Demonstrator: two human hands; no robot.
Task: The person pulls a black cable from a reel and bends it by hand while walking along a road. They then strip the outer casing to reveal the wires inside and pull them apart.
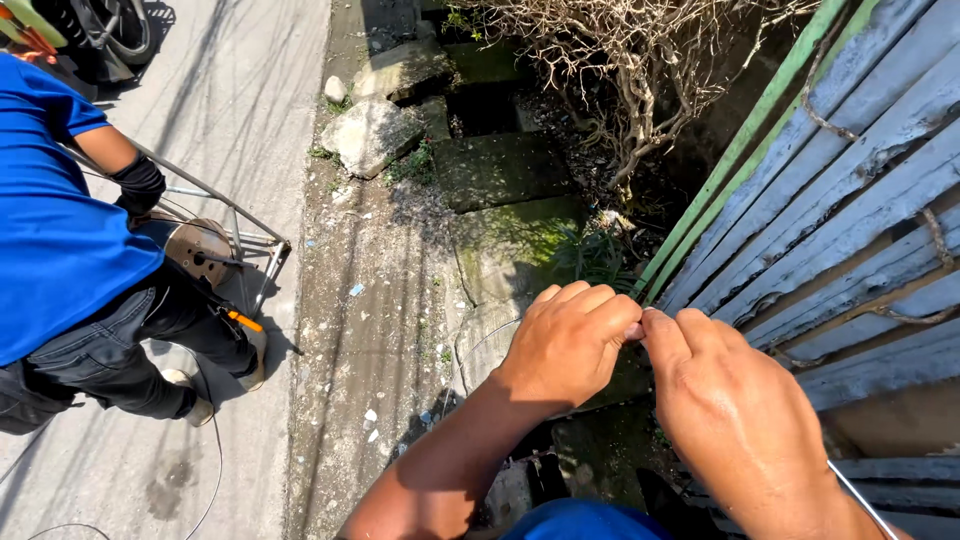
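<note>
My left hand [568, 340] and my right hand [735, 420] meet at the fingertips in front of me, high above the ground. Both pinch a thin pale wire [858, 498], which runs from the fingertips down past my right wrist to the lower right. Another thin strand of wire [478, 340] curves below my left hand. Just right of my hands stands a fence of weathered blue-grey planks [850, 230] with a green rail [740, 150].
A person in a blue shirt [60, 230] and black glove crouches at left over a wire reel on a metal stand [200, 250] on the concrete road. Mossy slabs [500, 170], rocks and a dry bush [620, 60] lie below.
</note>
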